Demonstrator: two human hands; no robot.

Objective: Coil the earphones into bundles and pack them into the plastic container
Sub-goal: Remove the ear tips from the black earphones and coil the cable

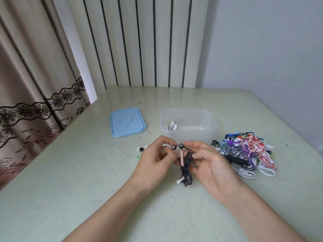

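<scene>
A black earphone set hangs bundled between my hands just above the table. My left hand pinches one earbud at its fingertips. My right hand grips the coiled black cable, with the other earbud sticking up beside its thumb; the plug dangles below. Behind my hands stands the clear plastic container, holding one white earphone bundle in its left corner. A heap of several coloured earphones lies on the table to the right of my right hand.
The container's blue lid lies flat to the left of the container. A few loose ear tips lie left of my left hand. A curtain hangs along the table's left edge, with walls behind and to the right.
</scene>
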